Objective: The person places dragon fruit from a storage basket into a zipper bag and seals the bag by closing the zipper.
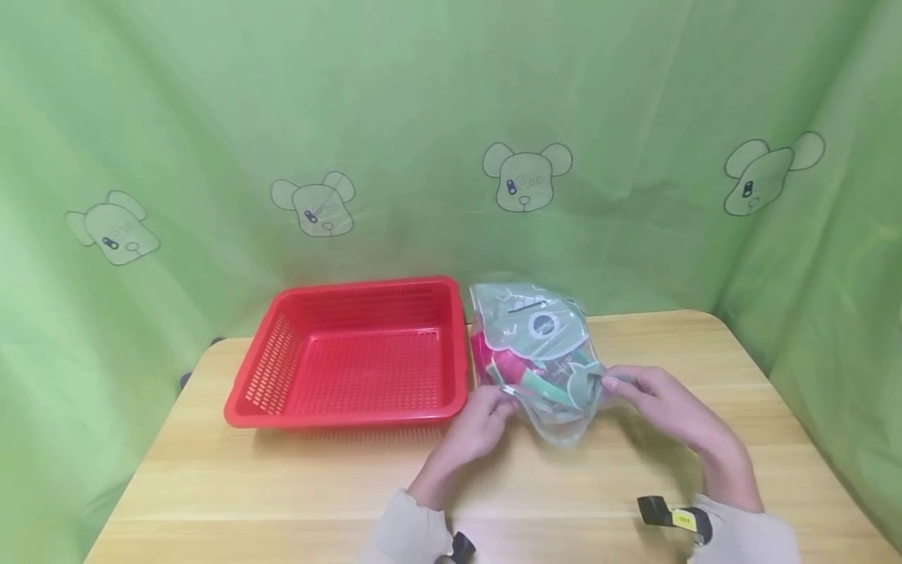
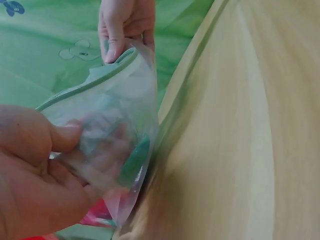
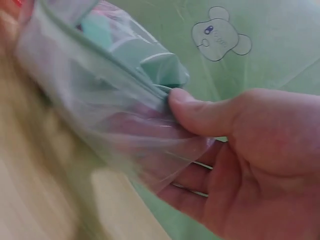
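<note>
A clear plastic zip bag (image 1: pixel 539 352) with green trim and pink and green items inside lies on the wooden table (image 1: pixel 282 486), just right of a red basket (image 1: pixel 355 352). My left hand (image 1: pixel 486 419) pinches the bag's near left edge, thumb on top of the film (image 2: pixel 65 137). My right hand (image 1: pixel 655 399) pinches the near right edge, thumb pressed on the green strip (image 3: pixel 192 107). In the left wrist view the bag (image 2: pixel 107 130) stretches between both hands. In the right wrist view the bag (image 3: pixel 105 95) sags from my fingers.
The red perforated basket holds nothing and stands at the table's back left. A green curtain (image 1: pixel 423 117) printed with bear heads hangs behind and around the table. Bare wood stretches in front of the basket and to the right of the bag.
</note>
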A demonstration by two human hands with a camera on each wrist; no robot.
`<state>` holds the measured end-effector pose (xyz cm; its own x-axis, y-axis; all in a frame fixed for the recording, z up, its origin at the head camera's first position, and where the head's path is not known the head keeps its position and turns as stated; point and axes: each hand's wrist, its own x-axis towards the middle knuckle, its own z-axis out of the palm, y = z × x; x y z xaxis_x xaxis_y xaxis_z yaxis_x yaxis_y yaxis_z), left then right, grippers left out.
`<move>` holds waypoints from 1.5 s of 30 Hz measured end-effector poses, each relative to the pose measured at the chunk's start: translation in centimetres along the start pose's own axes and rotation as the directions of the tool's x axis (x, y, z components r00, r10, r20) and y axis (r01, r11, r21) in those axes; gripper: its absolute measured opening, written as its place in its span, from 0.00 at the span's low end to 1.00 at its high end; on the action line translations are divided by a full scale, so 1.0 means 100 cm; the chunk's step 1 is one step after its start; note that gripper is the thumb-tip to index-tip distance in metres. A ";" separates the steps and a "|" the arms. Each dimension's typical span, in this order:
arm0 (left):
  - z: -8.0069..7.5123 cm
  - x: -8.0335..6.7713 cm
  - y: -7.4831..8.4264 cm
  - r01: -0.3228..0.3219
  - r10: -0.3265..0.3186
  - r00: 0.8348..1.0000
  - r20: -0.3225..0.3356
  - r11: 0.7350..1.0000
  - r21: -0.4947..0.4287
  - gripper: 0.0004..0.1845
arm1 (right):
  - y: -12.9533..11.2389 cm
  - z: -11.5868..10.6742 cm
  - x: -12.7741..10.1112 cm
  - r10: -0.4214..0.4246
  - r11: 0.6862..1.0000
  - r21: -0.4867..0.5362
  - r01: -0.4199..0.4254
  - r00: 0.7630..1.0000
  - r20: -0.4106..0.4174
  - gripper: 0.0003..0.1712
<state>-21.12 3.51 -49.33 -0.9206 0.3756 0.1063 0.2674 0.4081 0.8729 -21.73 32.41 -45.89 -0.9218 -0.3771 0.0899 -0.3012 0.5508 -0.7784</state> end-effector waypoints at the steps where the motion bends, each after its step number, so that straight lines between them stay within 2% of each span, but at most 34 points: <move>1: 0.002 0.001 0.000 -0.007 0.007 1.000 -0.017 1.000 -0.003 0.13 | 0.001 0.000 0.000 -0.003 1.000 -0.008 0.002 1.000 -0.018 0.16; 5: 0.010 0.003 0.004 -0.046 0.047 0.997 -0.064 0.999 0.017 0.18 | 0.007 0.001 0.002 -0.016 0.999 -0.049 0.012 0.997 -0.073 0.18; 10: 0.012 -0.001 0.008 -0.103 0.104 0.995 -0.005 0.992 0.071 0.23 | 0.010 -0.001 -0.002 -0.020 0.999 -0.033 0.018 0.998 -0.062 0.18; 13: 0.011 -0.011 0.008 -0.132 0.129 0.991 0.033 0.985 0.110 0.24 | 0.013 -0.001 -0.008 -0.041 0.998 -0.046 0.039 0.999 -0.033 0.17; 17: 0.011 -0.026 0.007 -0.145 0.141 0.989 0.033 0.977 0.157 0.25 | 0.018 -0.002 -0.017 -0.105 0.989 -0.102 0.103 0.994 -0.018 0.15; 22: 0.010 -0.043 0.009 -0.093 0.093 0.996 0.008 0.988 0.121 0.26 | 0.023 -0.006 -0.028 -0.151 0.985 -0.091 0.148 0.988 -0.022 0.20; 26: 0.003 -0.058 0.009 0.005 -0.004 1.000 -0.031 0.999 0.051 0.24 | 0.023 -0.006 -0.027 -0.151 0.986 -0.067 0.151 0.989 0.005 0.26; 29: -0.004 -0.064 0.008 0.083 -0.084 0.996 -0.030 0.996 -0.032 0.23 | 0.021 -0.003 -0.026 -0.141 0.987 -0.071 0.142 0.990 0.013 0.27; 31: -0.006 -0.064 0.007 0.134 -0.137 0.991 -0.011 0.979 -0.156 0.23 | 0.020 -0.002 -0.029 -0.133 0.988 -0.082 0.134 0.991 0.013 0.25; 32: -0.007 -0.063 0.007 0.165 -0.168 0.986 0.006 0.956 -0.244 0.24 | 0.020 -0.002 -0.031 -0.125 0.989 -0.084 0.125 0.992 0.011 0.25; 34: -0.007 -0.061 0.006 0.206 -0.217 0.976 0.026 0.874 -0.440 0.26 | 0.019 -0.002 -0.038 -0.109 0.989 -0.095 0.109 0.994 0.006 0.23; 36: -0.006 -0.060 0.005 0.219 -0.253 0.967 0.024 0.782 -0.583 0.23 | 0.019 -0.002 -0.046 -0.092 0.989 -0.119 0.092 0.996 0.007 0.22; 38: -0.005 -0.059 0.004 0.219 -0.277 0.961 0.009 0.737 -0.640 0.22 | 0.020 -0.002 -0.052 -0.071 0.988 -0.139 0.072 0.997 0.012 0.21; 39: -0.004 -0.060 0.004 0.212 -0.281 0.960 -0.006 0.738 -0.641 0.21 | 0.020 -0.002 -0.054 -0.062 0.986 -0.155 0.064 0.998 0.017 0.21; 43: -0.005 -0.061 0.001 0.204 -0.278 0.960 -0.036 0.779 -0.593 0.22 | 0.019 0.000 -0.057 0.003 0.982 -0.191 0.007 0.999 0.052 0.19; 44: -0.005 -0.061 0.000 0.196 -0.269 0.962 -0.037 0.782 -0.592 0.23 | 0.018 0.001 -0.058 0.019 0.981 -0.194 -0.005 0.997 0.069 0.18; 45: -0.006 -0.062 0.000 0.191 -0.266 0.963 -0.034 0.772 -0.606 0.24 | 0.016 0.002 -0.058 0.035 0.981 -0.195 -0.018 0.995 0.088 0.17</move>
<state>-15.63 0.69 -49.72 -0.9678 0.2249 -0.1132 -0.1422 -0.1170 0.9829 -16.83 35.37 -47.78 -0.9069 -0.4214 0.0073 -0.3268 0.6920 -0.6437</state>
